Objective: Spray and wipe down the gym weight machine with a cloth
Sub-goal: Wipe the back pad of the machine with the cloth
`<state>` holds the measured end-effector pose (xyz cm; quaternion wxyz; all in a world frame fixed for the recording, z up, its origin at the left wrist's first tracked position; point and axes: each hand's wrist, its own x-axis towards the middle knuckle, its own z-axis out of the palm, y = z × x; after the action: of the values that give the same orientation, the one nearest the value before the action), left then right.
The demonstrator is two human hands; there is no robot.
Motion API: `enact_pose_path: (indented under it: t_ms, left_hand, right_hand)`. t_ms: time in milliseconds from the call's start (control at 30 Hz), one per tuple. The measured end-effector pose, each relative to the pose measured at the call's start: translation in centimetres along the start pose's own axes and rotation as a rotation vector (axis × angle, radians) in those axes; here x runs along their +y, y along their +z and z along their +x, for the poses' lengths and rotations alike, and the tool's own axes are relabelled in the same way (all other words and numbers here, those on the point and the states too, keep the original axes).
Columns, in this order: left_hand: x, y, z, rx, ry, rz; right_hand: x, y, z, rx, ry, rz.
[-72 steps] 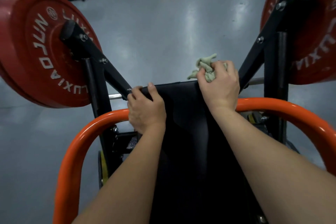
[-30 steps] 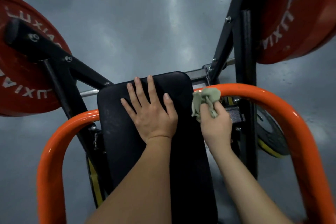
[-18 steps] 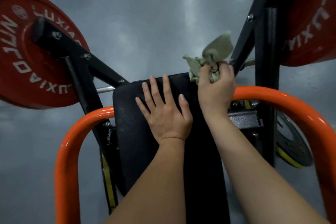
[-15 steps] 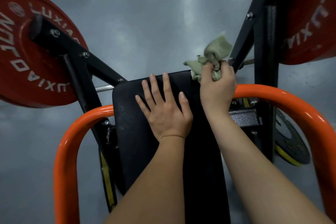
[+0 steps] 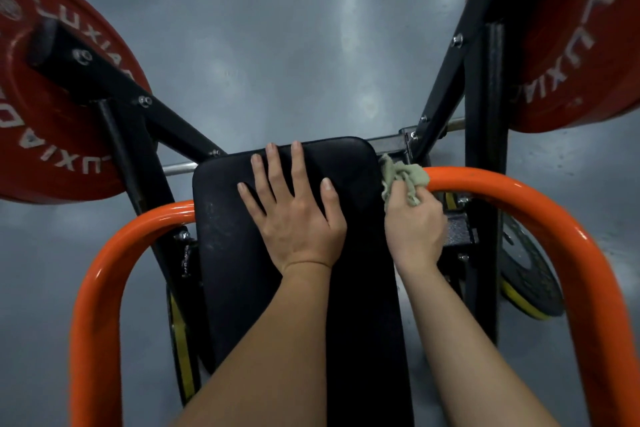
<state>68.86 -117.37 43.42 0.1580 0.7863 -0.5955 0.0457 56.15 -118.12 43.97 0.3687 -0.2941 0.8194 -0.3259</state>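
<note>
From the head camera, the left hand [image 5: 298,218] lay flat on the upper part of the black pad [image 5: 225,253], fingers spread. The right hand [image 5: 414,236] gripped a bunched green cloth [image 5: 403,177] against the pad's upper right edge, where the orange bar [image 5: 519,194] met it. No spray bottle showed. Wiping seemed midway: the pad's side was in hand, and the bar, the black frame [image 5: 446,87] beyond the pad and the red plates [image 5: 52,114] flanking it likely remained.
</note>
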Motion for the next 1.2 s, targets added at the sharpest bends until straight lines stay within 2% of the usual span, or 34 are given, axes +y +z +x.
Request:
enact_pose_path:
  t_ms: [133, 267, 467, 567, 700, 833, 1100, 1200]
  left_hand:
    - [0.0, 0.0, 0.0, 0.009, 0.000, 0.005]
    - [0.0, 0.0, 0.0, 0.012, 0.000, 0.013]
    - [0.0, 0.0, 0.0, 0.011, -0.005, 0.003]
    - [0.0, 0.0, 0.0, 0.020, -0.009, -0.001]
    - [0.0, 0.1, 0.0, 0.030, -0.004, 0.002]
    - [-0.2, 0.1, 0.0, 0.027, -0.005, 0.009]
    - [-0.1, -0.1, -0.1, -0.001, -0.014, -0.002]
    - [-0.1, -0.1, 0.0, -0.003, -0.017, -0.010]
  right_hand:
    - [-2.3, 0.0, 2.1, -0.032, 0.017, -0.028]
    - [-0.7, -0.2, 0.3, 0.008, -0.135, 0.033]
    - [2.9, -1.8, -0.8, -0.113, -0.076, -0.059]
    - [1.9, -2.1, -0.7, -0.096, -0.102, -0.091]
    - [-3.1, -0.9, 0.6, -0.059, -0.230, 0.195]
    - [-3.7, 0.2, 0.9, -0.059, -0.323, 0.196]
    - [8.9, -3.7, -6.0, -0.156, 0.118, 0.066]
    - [11.6, -4.5, -8.0, -0.163, 0.207, 0.074]
